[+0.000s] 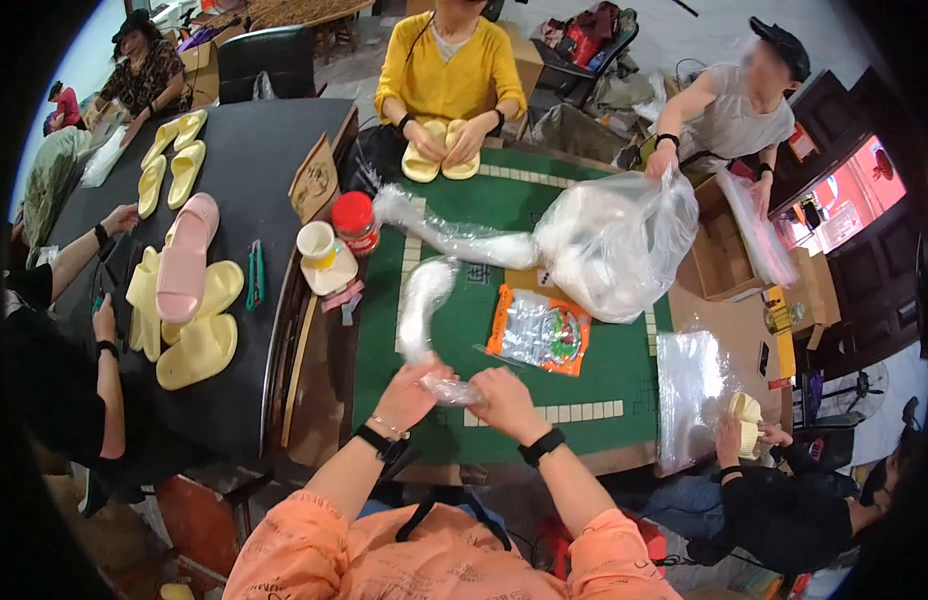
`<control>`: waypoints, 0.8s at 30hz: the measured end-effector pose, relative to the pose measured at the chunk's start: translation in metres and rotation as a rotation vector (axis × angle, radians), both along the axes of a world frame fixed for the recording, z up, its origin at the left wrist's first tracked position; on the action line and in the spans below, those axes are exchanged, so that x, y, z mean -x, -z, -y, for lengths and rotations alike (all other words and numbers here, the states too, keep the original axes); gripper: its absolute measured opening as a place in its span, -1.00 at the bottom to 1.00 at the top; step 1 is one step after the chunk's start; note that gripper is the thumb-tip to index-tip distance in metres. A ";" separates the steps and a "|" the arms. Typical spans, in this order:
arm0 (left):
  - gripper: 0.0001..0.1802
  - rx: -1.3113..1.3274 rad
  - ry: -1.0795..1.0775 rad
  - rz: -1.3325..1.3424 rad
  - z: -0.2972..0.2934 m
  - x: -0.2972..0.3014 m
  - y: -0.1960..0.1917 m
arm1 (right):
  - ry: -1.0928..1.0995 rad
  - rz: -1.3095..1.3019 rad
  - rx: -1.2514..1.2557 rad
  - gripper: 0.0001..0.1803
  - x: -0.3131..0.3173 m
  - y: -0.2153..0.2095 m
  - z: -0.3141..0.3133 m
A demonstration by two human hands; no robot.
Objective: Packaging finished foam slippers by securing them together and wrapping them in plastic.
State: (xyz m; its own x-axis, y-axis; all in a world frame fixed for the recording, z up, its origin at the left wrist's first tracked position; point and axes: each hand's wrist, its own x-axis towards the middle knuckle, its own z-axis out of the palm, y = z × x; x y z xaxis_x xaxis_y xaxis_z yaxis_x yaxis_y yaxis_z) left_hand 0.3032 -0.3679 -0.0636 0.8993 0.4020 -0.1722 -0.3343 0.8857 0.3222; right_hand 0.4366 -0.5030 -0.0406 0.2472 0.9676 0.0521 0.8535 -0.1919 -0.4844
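Hands (404,397) (504,403) with bunched clear plastic (451,391) between

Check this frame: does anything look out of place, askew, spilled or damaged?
The pink slipper on the dark table looks odd: it lies across yellow slippers, breaking the colour. The clear plastic in the left hand and right hand is crumpled; no spill shows.

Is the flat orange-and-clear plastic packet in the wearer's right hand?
No, the right hand grips twisted clear plastic film, while the packet lies on the green tabletop.
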 end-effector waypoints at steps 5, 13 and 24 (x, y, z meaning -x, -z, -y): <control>-0.82 -0.062 -0.098 -0.209 -0.016 0.010 0.019 | -0.106 0.202 -0.086 -0.76 0.003 -0.002 -0.009; -0.70 -0.037 -0.364 -0.671 -0.030 0.011 0.086 | -0.020 0.390 0.030 -0.68 0.001 0.071 -0.015; -0.09 -0.770 -0.227 -1.493 -0.054 0.023 0.124 | 0.928 -0.943 -0.130 -0.44 -0.036 0.144 0.030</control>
State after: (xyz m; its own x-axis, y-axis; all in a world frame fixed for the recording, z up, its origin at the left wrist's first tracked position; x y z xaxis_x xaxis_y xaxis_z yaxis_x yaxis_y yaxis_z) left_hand 0.2804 -0.3139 -0.1876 0.0614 0.8794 -0.4721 0.5480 0.3656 0.7523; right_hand 0.4731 -0.5331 -0.1851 0.8012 0.4226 -0.4237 -0.2382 -0.4243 -0.8736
